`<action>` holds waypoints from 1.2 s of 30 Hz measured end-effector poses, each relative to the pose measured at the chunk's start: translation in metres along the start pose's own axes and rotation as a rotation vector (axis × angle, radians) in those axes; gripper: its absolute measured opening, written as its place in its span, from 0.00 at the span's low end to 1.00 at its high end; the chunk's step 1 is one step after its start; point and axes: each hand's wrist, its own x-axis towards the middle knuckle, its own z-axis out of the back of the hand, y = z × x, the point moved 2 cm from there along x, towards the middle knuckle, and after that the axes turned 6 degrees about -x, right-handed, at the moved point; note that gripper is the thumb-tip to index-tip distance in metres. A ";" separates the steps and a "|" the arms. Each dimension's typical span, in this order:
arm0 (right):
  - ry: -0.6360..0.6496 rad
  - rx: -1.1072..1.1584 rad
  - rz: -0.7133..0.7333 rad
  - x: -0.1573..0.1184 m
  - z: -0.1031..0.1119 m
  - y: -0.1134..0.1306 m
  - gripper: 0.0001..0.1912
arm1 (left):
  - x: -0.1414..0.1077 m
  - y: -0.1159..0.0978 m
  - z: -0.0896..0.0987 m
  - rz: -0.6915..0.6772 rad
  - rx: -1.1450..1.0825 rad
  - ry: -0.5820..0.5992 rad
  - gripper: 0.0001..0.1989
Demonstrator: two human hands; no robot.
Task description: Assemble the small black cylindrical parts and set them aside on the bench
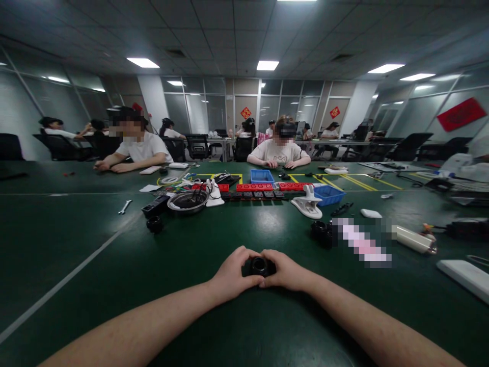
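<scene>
A small black round part with an open hollow top [259,265] stands on the green table in front of me. I cannot make out exactly what it is. My left hand [232,272] curves around its left side, with thumb and fingers closed in on it. From the right, my right hand [284,271] wraps round it in the same way, and the fingertips of both hands meet at its front and back. The part's lower edge and sides are largely hidden by my fingers.
Farther along the green table [160,326] lie a metal bowl [187,202], a white clamp base [307,204], blue trays [262,177] and red socket strips [254,187]. Black round parts [321,233] sit to the right, another [155,224] to the left. Two people sit opposite.
</scene>
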 end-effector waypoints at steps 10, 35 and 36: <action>-0.215 -0.371 -0.121 -0.005 -0.008 0.020 0.21 | -0.002 0.000 0.000 0.019 0.015 -0.117 0.16; 0.092 0.015 0.146 -0.004 0.011 0.002 0.14 | 0.001 0.007 0.005 -0.022 -0.043 0.057 0.19; 0.091 0.012 0.145 -0.004 0.011 0.002 0.14 | 0.001 0.007 0.004 -0.020 -0.043 0.057 0.19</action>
